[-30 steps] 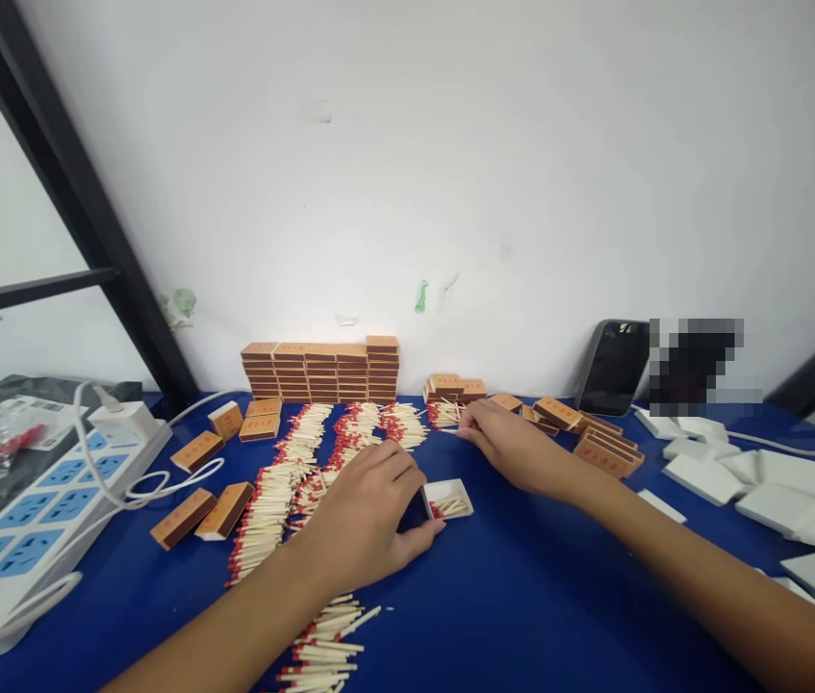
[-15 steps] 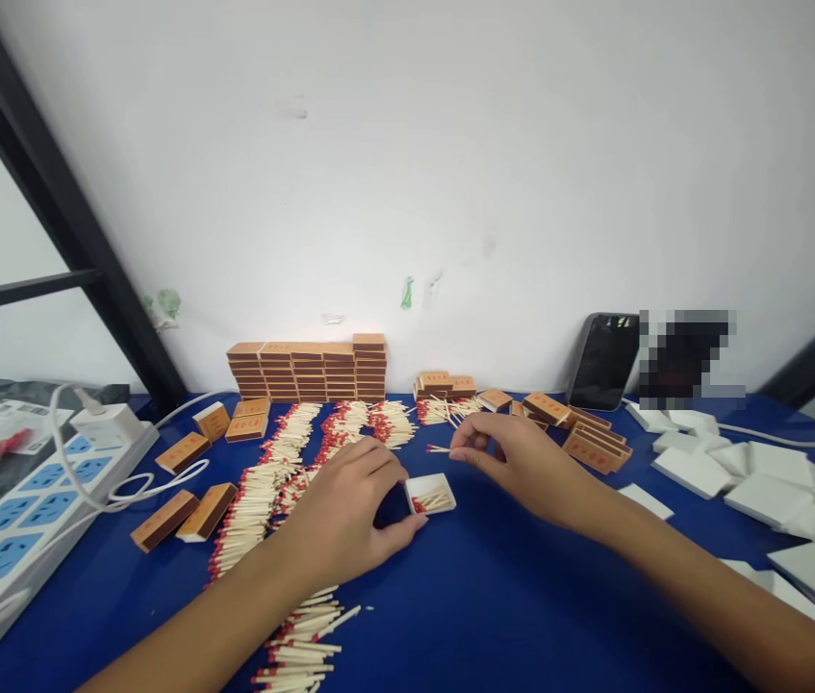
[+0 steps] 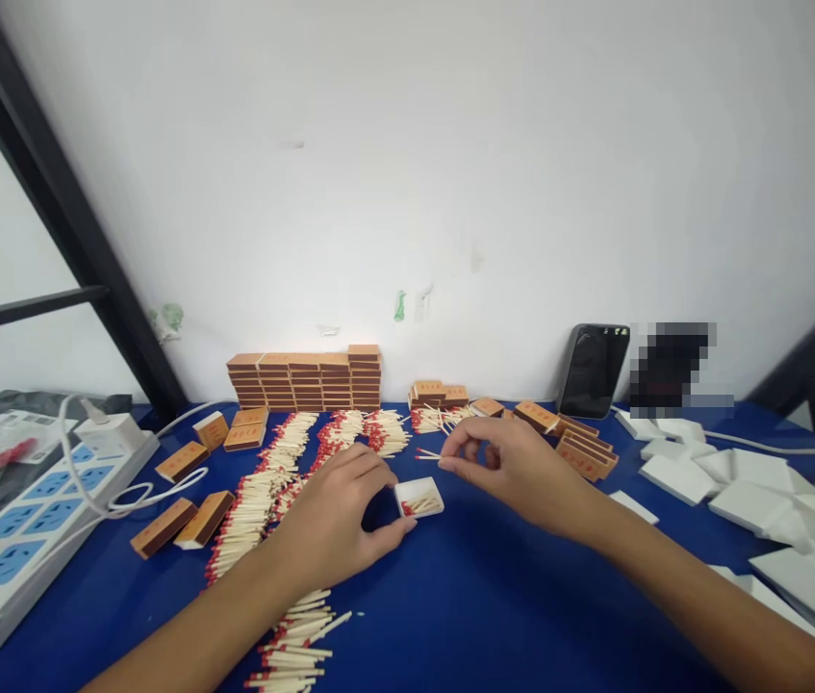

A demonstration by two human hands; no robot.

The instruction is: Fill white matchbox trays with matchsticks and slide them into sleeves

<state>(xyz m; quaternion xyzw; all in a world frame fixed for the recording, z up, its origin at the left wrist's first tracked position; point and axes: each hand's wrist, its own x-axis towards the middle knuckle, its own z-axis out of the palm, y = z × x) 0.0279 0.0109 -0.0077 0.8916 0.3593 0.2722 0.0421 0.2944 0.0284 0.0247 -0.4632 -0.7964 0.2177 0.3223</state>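
My left hand [image 3: 339, 515] grips a small white matchbox tray [image 3: 430, 500] by its left end, thumb at the front edge. A few red-tipped matches [image 3: 420, 503] lie inside the tray. Just above and to the right of it, my right hand [image 3: 497, 467] pinches a couple of matches [image 3: 428, 454] between thumb and fingertips, their red heads pointing left. A small heap of matches [image 3: 436, 418] lies behind the right hand. Under and beside my left hand runs a long row of matches [image 3: 244, 515], partly hidden by the hand and forearm.
Stacked matchboxes [image 3: 306, 383] stand against the wall. Loose matchboxes [image 3: 165, 527] lie at left, and others [image 3: 584, 454] at right. White trays [image 3: 753, 496] are piled on the right. A phone [image 3: 595, 371] leans on the wall; a power strip [image 3: 32, 529] with cables sits left.
The whole view has shifted slightly. My right hand, still pinching matches, has come a little nearer the tray, and two match heads now show apart. The left hand keeps its hold.
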